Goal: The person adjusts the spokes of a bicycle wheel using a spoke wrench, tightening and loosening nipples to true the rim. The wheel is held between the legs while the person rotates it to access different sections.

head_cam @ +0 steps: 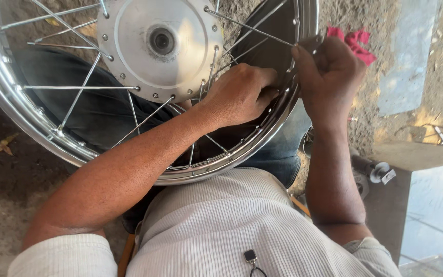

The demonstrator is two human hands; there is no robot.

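Head view, wheel: the shiny chrome spoked motorcycle wheel rim (37,125) lies across your lap, its round grey metal hub plate (144,48) at the far middle and the thin steel spokes (80,88) fanning out to the rim.
Head view, left hand: your left hand (239,95) is curled tight inside the rim on its right side, fingers pinched narrow on something at the rim's inner face; what they pinch is hidden, so you cannot tell if it is a nipple or a spoke end.
Head view, right hand: your right hand (329,72) is closed in a fist just outside the same stretch of rim, gripping the rim edge or a small tool there; the frame does not show which.
Head view, surroundings: a crumpled red rag (355,42) lies on the gritty ground (6,190) to the far right; a grey concrete block (416,156) sits near right.
Risk, slip: both hands crowd one spot, so a slipping grip could drive your knuckles into the spoke ends.
Risk, wheel shift: the wheel rests only on your legs, so a hard twist could tip it off.
Risk, small parts: anything dropped would vanish into the ground grit.
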